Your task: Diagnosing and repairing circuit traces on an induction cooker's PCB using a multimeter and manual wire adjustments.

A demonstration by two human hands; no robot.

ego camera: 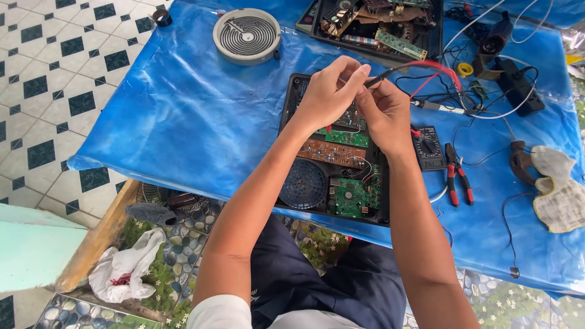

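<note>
Pinching a black probe (381, 77) between the fingertips of the left hand (332, 91), the tip pointing left and the red lead (436, 68) trailing right. Steadying the same probe from below with the right hand (387, 113), fingers curled against it. Hovering both over the opened black appliance case (291, 103), its green circuit boards (353, 196) lying beneath on the blue sheet (189, 116), multimeter (428, 147) and red-handled pliers (457, 176) lying just right.

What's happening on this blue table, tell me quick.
A person's left hand and right hand meet above an opened black appliance case, pinching a probe on a red lead. Inside the case lie green circuit boards and a round fan. A black multimeter and red-handled pliers lie to the right on the blue sheet; a round heating coil sits further back.
</note>
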